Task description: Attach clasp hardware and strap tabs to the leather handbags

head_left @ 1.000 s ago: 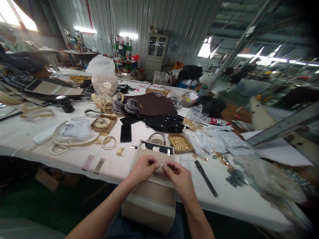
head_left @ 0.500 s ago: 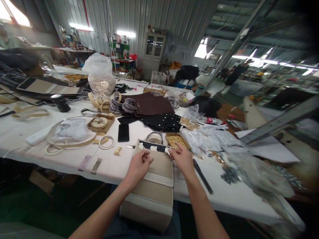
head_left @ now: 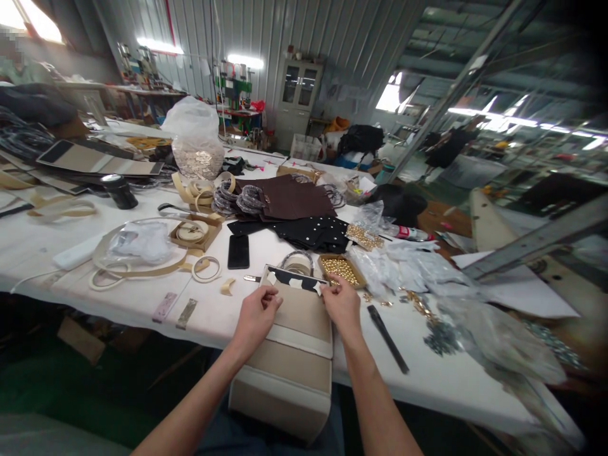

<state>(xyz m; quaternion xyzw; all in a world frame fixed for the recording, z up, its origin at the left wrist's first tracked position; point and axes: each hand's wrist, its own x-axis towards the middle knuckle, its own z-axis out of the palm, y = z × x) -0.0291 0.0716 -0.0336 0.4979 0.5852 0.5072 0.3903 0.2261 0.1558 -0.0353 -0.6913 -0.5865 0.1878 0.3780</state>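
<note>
White cloth covers the counter [head_left: 137, 310], which runs across a crowded workshop. Nearest, a beige case [head_left: 289, 361] reaches from the person's lap [head_left: 336, 424] up onto the counter, its far panel lying nearly flat there. Along that panel's far edge runs a dark strip [head_left: 284, 279], bearing three small white pieces [head_left: 295, 283].

Above the panel's left side is the left hand [head_left: 259, 313], its fingers curled, with thumb and forefinger close together; whether anything sits between them I cannot tell. At the strip's right end, the fingertips of the right hand [head_left: 342, 310] meet the rightmost white piece, thumb and forefinger drawn near each other (pinching or merely pressing, I cannot tell which).

To the right of the case lies a long black tool [head_left: 387, 339]; to the left, a curl of tape [head_left: 227, 287] and a tape roll [head_left: 206, 269]. Just beyond the case's right corner stands a box of gold-coloured pieces [head_left: 341, 269], and farther left a black phone [head_left: 238, 252] lies flat.

Behind these are studded black material [head_left: 313, 233], then a stack of dark brown panels [head_left: 297, 197], and a bulging clear plastic bag [head_left: 197, 155] of pale pieces.

Farthest off, a green machine [head_left: 234, 88] and a glazed cabinet [head_left: 299, 88] stand before a corrugated wall [head_left: 266, 31], while another person [head_left: 28, 71] shows at the left edge.
</note>
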